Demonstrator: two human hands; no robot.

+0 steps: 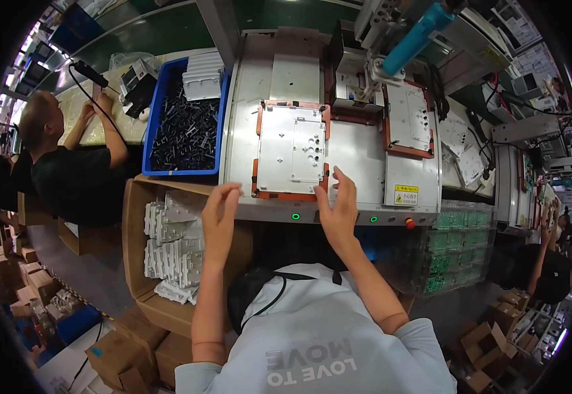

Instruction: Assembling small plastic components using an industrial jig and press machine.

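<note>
A white rectangular panel (290, 148) with small holes and posts lies flat in a reddish-brown fixture frame (255, 172) on the machine's metal bed. At the frame's lower left corner, my left hand (220, 217) hovers just off the edge, fingers loosely extended and holding nothing I can see. My right hand (339, 207) is at the lower right corner, thumb and fingers apart. Its thumb is close to the panel edge; whether it touches I cannot tell. A second white panel (407, 118) sits in another reddish-brown frame to the right, beside the machine head.
Left of the bed stands a blue bin (148, 148) of small black parts, with stacked white panels (203, 75). Below it, a cardboard box (133, 262) holds more white parts. A teal cylinder (417, 41) rises above the bed. Green boards (453, 246) stand stacked at right. A co-worker (69, 148) sits left.
</note>
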